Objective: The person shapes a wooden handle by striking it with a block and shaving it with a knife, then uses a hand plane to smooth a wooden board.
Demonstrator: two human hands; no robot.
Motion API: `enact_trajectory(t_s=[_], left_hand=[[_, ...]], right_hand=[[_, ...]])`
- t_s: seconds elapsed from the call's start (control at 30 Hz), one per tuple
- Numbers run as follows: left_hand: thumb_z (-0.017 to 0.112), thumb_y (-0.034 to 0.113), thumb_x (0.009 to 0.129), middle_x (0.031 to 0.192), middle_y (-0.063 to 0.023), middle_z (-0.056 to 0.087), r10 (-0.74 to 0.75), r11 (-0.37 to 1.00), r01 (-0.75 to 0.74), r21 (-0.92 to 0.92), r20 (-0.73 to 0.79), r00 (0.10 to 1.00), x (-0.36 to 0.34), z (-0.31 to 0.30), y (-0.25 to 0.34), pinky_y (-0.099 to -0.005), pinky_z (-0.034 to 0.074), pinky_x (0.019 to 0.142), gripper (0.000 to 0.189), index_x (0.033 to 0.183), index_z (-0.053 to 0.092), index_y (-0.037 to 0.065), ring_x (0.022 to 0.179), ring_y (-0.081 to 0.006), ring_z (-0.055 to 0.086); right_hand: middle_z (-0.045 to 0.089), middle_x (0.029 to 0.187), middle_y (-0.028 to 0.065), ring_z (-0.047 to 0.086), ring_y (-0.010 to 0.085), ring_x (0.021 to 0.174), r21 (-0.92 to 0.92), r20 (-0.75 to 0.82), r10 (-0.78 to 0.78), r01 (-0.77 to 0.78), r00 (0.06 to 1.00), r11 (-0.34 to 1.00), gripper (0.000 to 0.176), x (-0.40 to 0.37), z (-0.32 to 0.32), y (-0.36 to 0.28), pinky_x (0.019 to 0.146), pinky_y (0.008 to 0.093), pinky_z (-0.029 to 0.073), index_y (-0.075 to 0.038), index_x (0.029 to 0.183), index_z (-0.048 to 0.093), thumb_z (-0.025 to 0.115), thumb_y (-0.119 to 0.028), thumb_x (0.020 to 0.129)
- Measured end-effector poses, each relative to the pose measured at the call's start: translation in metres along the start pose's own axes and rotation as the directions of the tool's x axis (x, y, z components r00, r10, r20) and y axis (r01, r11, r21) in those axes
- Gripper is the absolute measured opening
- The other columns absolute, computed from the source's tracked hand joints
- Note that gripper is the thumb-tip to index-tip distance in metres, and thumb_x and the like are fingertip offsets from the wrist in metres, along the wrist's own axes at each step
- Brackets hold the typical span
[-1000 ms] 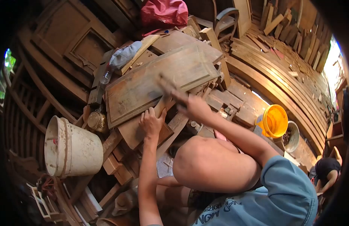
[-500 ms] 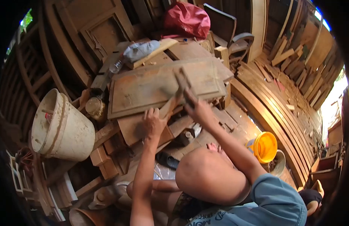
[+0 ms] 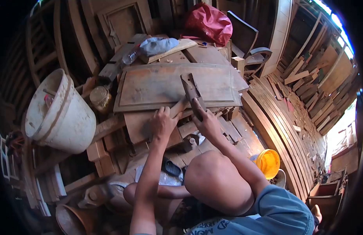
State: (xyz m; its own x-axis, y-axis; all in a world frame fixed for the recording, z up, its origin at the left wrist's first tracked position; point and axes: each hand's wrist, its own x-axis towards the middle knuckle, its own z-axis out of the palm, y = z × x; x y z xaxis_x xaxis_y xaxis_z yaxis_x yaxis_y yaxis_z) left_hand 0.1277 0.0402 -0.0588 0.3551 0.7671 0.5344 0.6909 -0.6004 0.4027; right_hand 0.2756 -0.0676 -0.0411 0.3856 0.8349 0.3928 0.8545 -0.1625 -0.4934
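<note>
A flat wooden panel (image 3: 150,88) with a raised border lies on stacked boards. My left hand (image 3: 164,122) is closed round a light wooden piece (image 3: 179,107) at the panel's near edge. My right hand (image 3: 208,124) grips the near end of a dark, narrow tool (image 3: 191,88) with a slotted body. The tool points away from me over the panel, and its middle meets the upper end of the light piece. Where they meet, I cannot tell whether they are joined.
A dirty white bucket (image 3: 77,121) stands at the left, beside a jar (image 3: 100,97). Behind the panel are a grey cloth (image 3: 158,46) and a red bag (image 3: 209,23). A yellow bucket (image 3: 268,163) is at the right, near long stacked planks (image 3: 273,129).
The view has shifted, so the panel sits more level in it. Both hands stay at the panel's near edge, still holding the light piece and the dark tool.
</note>
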Motion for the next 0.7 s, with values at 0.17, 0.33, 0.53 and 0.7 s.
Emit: enact_trajectory(t_s=[0.17,0.33,0.53,0.7], left_hand=[[0.08,0.039,0.066,0.081,-0.0153,0.062,0.016,1.0,-0.015,0.015,-0.035,0.999,-0.001,0.004,-0.005,-0.0443,0.052,0.063,0.042,0.075,0.061,0.003,0.077,-0.0349,0.064],[0.078,0.043,0.068,0.086,-0.0115,0.062,0.012,0.998,-0.012,0.055,0.006,1.0,0.001,0.0,-0.009,-0.0435,0.053,0.065,0.043,0.077,0.062,0.005,0.082,-0.0313,0.064],[0.076,0.04,0.072,0.083,-0.009,0.06,0.111,0.986,-0.099,0.136,-0.084,0.99,-0.004,-0.001,0.0,-0.0425,0.051,0.07,0.038,0.079,0.059,0.007,0.082,-0.03,0.062],[0.072,0.041,0.075,0.085,-0.0064,0.057,0.044,0.989,-0.039,0.141,-0.037,0.998,-0.012,0.01,0.0,-0.0419,0.05,0.072,0.034,0.084,0.059,0.01,0.085,-0.0266,0.06]], right_hand=[[0.062,0.087,0.0275,0.063,0.0431,0.073,0.029,0.184,-0.089,0.085,0.979,0.996,0.044,0.004,-0.007,0.022,0.064,0.0526,0.05,-0.007,0.122,0.057,0.064,-0.029,0.085],[0.063,0.076,0.0249,0.064,0.0428,0.069,-0.055,0.255,-0.144,0.163,0.956,0.985,0.042,-0.016,-0.015,0.018,0.06,0.0518,0.05,-0.005,0.116,0.058,0.066,-0.031,0.083],[0.063,0.086,0.0276,0.064,0.0426,0.076,-0.025,0.07,-0.069,0.071,0.995,0.997,0.048,-0.005,0.004,0.024,0.066,0.0482,0.051,-0.019,0.128,0.055,0.065,-0.026,0.082],[0.061,0.083,0.0268,0.063,0.0458,0.074,-0.019,0.076,0.125,-0.124,0.989,0.992,0.064,0.027,-0.017,0.006,0.067,0.0508,0.051,-0.026,0.142,0.042,0.065,-0.031,0.082]])
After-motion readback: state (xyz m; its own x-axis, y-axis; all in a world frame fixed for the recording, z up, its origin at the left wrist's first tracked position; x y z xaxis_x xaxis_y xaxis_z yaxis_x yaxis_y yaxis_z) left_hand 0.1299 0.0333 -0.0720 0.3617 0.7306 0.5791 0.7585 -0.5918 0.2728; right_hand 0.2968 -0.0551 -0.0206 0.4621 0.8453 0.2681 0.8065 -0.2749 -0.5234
